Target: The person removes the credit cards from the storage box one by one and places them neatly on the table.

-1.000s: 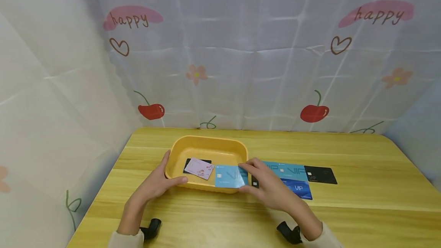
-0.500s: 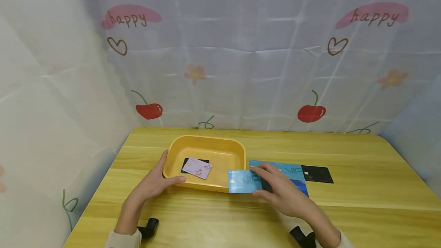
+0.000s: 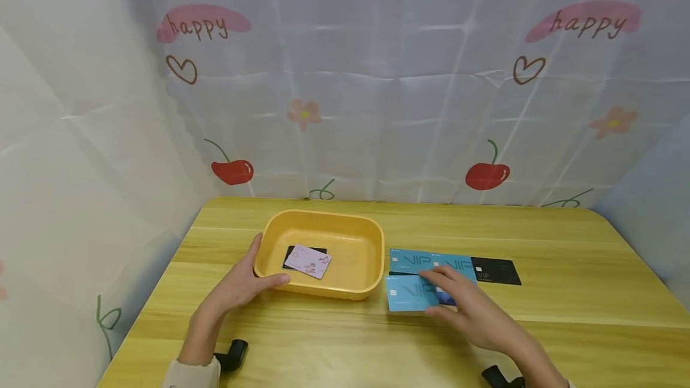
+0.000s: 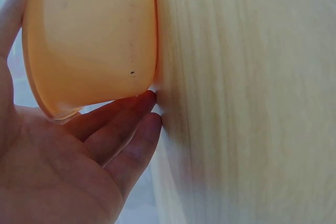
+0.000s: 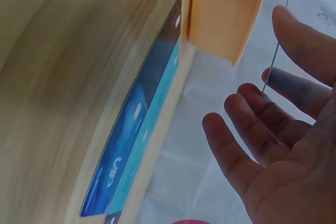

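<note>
Head view: light-blue card (image 3: 406,294) jutting leftward from pinching right hand (image 3: 468,306); left hand (image 3: 239,285) spread against yellow tray (image 3: 353,256)

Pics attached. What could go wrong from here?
1. The right grip pinches a light blue card near one end, so it could pivot or slip.
2. In the head view that card covers part of the dark blue card; lowered there, it may overlap it.
3. The left grip holds the yellow tray; a tug could shift the pink card.

Beyond the wooden table (image 3: 582,274) I see a far white curtain (image 3: 377,112) printed with cherries (image 3: 487,177); pale sheeting (image 3: 75,196) hangs left.
</note>
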Available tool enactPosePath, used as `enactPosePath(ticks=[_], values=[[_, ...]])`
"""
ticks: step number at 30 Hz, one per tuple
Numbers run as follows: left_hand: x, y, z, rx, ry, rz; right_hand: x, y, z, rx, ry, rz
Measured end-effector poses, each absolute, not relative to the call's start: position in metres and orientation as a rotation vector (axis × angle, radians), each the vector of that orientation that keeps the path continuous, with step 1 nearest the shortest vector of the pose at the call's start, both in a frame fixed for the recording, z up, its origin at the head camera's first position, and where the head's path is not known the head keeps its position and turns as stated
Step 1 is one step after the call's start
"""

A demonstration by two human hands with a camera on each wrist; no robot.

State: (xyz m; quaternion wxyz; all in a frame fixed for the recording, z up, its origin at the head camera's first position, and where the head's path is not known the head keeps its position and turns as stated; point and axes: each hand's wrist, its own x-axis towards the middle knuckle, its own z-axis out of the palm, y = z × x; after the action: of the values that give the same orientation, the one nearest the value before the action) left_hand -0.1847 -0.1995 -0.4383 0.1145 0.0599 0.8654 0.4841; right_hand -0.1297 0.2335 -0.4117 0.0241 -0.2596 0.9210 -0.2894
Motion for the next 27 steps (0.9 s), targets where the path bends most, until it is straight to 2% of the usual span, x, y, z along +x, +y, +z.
enactPosePath(ticks=[16,27], values=[[-0.185,-0.198,-0.438,0.178,2.528,1.433,-0.114,0.282,-0.422,-0.555,2.856,-0.874],[-0.184,-0.198,-0.437,0.203,2.526,1.460,-0.114,0.309,-0.427,-0.601,2.821,-0.866]])
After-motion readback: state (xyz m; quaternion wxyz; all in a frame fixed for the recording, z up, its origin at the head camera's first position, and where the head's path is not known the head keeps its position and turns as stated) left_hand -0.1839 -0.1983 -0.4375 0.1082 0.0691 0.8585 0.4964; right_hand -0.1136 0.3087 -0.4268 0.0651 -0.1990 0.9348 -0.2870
